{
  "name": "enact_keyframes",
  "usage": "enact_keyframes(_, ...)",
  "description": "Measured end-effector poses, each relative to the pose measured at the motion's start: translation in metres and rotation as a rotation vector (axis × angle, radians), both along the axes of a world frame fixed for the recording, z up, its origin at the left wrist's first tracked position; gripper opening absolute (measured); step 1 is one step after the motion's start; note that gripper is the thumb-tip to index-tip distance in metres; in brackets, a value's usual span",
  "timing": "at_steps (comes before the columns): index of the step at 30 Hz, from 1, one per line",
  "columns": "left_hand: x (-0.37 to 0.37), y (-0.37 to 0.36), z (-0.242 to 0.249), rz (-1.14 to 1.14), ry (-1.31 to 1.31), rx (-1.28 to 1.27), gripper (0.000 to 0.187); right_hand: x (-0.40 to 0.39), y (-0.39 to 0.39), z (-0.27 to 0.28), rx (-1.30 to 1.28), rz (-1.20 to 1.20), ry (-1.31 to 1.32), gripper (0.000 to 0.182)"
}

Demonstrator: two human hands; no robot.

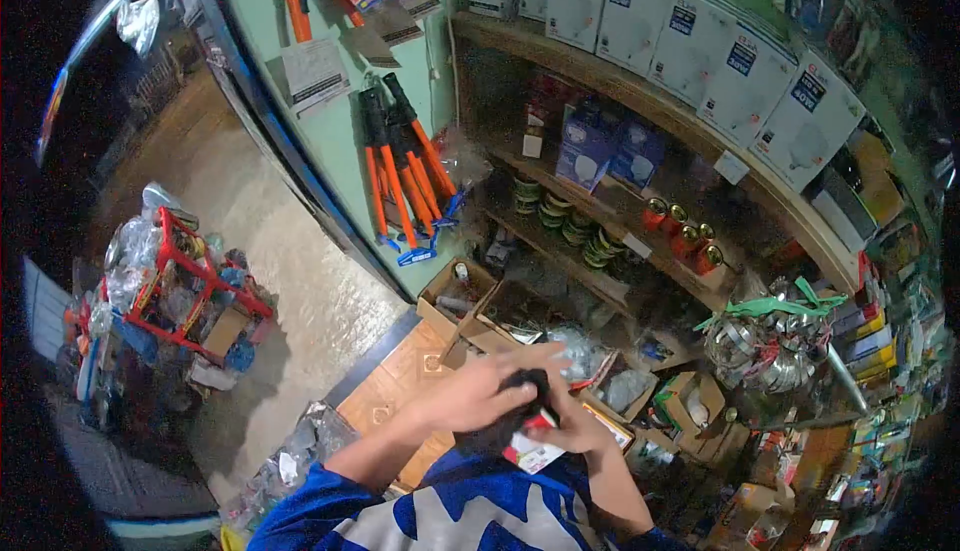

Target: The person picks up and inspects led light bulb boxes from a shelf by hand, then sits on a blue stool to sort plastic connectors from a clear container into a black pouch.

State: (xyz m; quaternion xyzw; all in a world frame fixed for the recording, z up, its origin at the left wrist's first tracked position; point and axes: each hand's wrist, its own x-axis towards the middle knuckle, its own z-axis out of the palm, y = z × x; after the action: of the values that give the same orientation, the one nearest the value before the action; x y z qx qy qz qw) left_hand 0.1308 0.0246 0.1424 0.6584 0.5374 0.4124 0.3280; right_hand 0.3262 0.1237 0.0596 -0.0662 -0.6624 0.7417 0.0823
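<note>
Grip of the right hand (575, 432) is closed on a white-and-red box (534, 452), held before the blue-and-grey shirt (478, 506); the left hand (482, 391), blurred, extends its fingers over a dark item (524, 387), its hold indeterminable. Beyond lie open cardboard boxes (452, 293); wooden shelves (630, 66) rise right of orange-handled tools (400, 176).

Left hand (478, 393): higher, fingers (535, 357) extended, blurred | right hand (582, 429): fingers curled | forearms (385, 443) converging
</note>
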Motion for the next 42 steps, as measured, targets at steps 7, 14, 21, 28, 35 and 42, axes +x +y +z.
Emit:
enact_keyframes(7,-0.019,-0.001,-0.02,0.239,0.015,-0.246,0.039,-0.013,0.005,0.006,0.15,0.254,-0.122,0.09)
enact_keyframes(14,-0.039,-0.032,-0.088,0.897,-0.524,-0.157,0.036,-0.013,0.078,-0.022,-0.284,-0.069,0.057,0.097)
enact_keyframes(21,-0.009,-0.067,-0.102,0.986,-0.448,-0.214,0.039,-0.078,0.259,-0.059,0.484,-0.818,0.18,0.071)
enact_keyframes(28,0.028,-0.063,-0.111,1.009,-0.453,-0.346,0.039,-0.132,0.406,-0.095,1.053,-0.993,-0.058,0.078)
enact_keyframes(35,0.053,-0.028,-0.123,0.981,-0.487,-0.413,0.037,-0.152,0.428,-0.1,0.337,-0.987,0.122,0.074)
enact_keyframes(42,0.06,-0.001,-0.134,0.92,-0.504,-0.356,0.029,-0.084,0.26,-0.054,1.105,-1.049,-0.018,0.053)
